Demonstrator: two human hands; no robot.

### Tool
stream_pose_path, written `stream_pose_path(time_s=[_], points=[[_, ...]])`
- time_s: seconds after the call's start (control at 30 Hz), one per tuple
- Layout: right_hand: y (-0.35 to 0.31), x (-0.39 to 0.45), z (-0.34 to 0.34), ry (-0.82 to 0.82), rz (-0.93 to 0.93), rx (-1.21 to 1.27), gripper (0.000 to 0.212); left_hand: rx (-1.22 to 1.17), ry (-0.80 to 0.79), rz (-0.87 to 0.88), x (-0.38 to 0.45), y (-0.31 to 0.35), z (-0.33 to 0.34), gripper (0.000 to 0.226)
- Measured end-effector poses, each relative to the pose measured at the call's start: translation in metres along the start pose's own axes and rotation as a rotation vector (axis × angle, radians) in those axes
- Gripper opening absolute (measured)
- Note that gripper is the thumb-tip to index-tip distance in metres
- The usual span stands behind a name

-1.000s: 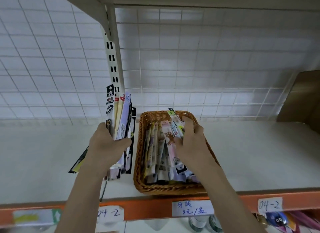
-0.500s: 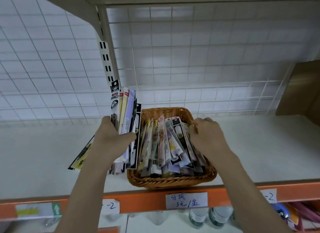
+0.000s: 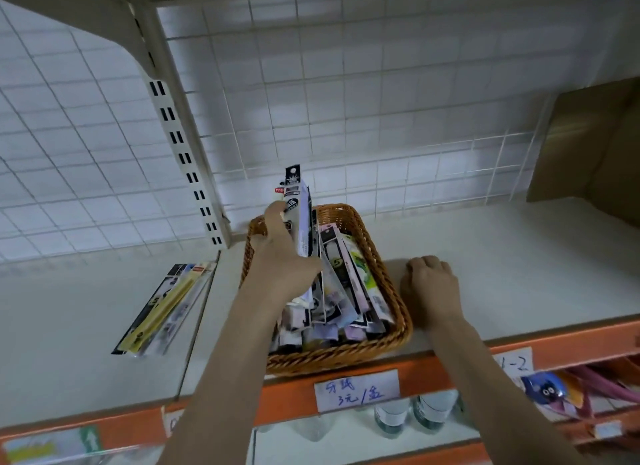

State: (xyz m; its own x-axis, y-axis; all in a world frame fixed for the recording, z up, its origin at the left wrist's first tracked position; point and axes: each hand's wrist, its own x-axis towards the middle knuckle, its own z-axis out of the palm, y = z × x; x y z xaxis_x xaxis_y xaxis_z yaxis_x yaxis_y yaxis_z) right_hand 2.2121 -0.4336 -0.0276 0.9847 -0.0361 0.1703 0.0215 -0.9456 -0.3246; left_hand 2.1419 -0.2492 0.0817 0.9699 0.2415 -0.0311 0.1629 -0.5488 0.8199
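Observation:
A brown wicker basket [image 3: 388, 267] stands on a white shelf [image 3: 519, 263], filled with several long flat toothbrush packets [image 3: 349, 284]. My left hand [image 3: 280, 260] grips an upright bundle of packets [image 3: 299, 218] and holds it inside the basket's left side. My right hand [image 3: 431, 284] rests on the shelf just right of the basket, fingers curled, holding nothing. A few more packets [image 3: 166, 308] lie flat on the shelf to the left of the basket.
A slotted white upright [image 3: 183, 153] rises behind the basket's left. A wire grid [image 3: 346, 101] backs the shelf. A cardboard box [image 3: 595, 146] stands at the far right. The orange shelf edge [image 3: 450, 364] carries handwritten labels; bottles and goods sit below.
My left hand carried its bundle of packets right, from beside the basket into it. My right hand left the basket's packets and now rests on the shelf to its right.

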Motion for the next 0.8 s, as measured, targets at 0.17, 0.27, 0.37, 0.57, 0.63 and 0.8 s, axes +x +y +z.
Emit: stream_pose_path(time_s=[0.17, 0.27, 0.37, 0.57, 0.63, 0.8], points=[[0.001, 0.0, 0.002, -0.021, -0.03, -0.059, 0.031, 0.354, -0.019, -0.002, -0.002, -0.009, 0.017, 0.057], [0.001, 0.0, 0.003, -0.024, -0.028, -0.067, 0.031, 0.446, 0.067, 0.036, -0.003, -0.018, 0.016, 0.039], [0.002, 0.0, 0.003, -0.029, -0.033, -0.073, 0.031, 0.433, 0.164, 0.082, -0.002, -0.024, 0.008, 0.022], [0.002, -0.001, 0.005, -0.016, -0.027, -0.05, 0.031, 0.328, 0.225, 0.148, -0.007, -0.028, -0.002, 0.04], [0.002, -0.001, 0.005, -0.02, -0.029, -0.048, 0.031, 0.276, 0.236, 0.172, -0.006, -0.032, -0.001, 0.047], [0.004, -0.002, 0.005, -0.028, -0.043, -0.064, 0.031, 0.334, 0.315, 0.241, -0.005, -0.038, 0.007, 0.04]])
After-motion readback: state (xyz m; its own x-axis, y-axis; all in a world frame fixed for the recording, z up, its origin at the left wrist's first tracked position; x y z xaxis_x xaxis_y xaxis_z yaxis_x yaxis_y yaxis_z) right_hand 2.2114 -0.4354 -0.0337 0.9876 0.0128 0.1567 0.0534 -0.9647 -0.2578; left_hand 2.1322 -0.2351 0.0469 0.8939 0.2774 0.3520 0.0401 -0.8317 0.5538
